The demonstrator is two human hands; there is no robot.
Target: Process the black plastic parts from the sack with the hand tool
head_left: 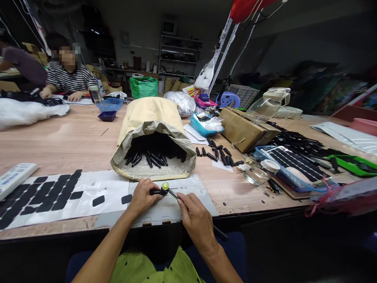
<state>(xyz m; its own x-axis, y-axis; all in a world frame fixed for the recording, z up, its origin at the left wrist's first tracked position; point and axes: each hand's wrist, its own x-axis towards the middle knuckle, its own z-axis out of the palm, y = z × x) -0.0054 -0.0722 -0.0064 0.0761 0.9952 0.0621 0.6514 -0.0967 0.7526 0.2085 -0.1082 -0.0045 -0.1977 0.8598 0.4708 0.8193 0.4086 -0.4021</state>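
My left hand (144,195) pinches a slim black elongated piece (157,192) just above a grey mat at the table's near edge. In my right hand (194,216) is a small mallet (173,193) with a metal shaft, its yellow-green round head (165,186) at the far end of the black piece. Whether head and piece touch, I cannot tell. Beyond my hands, an open tan sack (153,114) lies on its side, its mouth towards me and filled with several black pieces (153,157). Under my hands is the grey mat (165,210).
Left lies a white sheet of black stickers (55,192) beside a white power strip (14,179). Loose black pieces (219,153) lie right of the sack, near a cardboard box (244,127), a glass jar (259,173) and a blue basket (291,169). A person in stripes (70,78) sits across.
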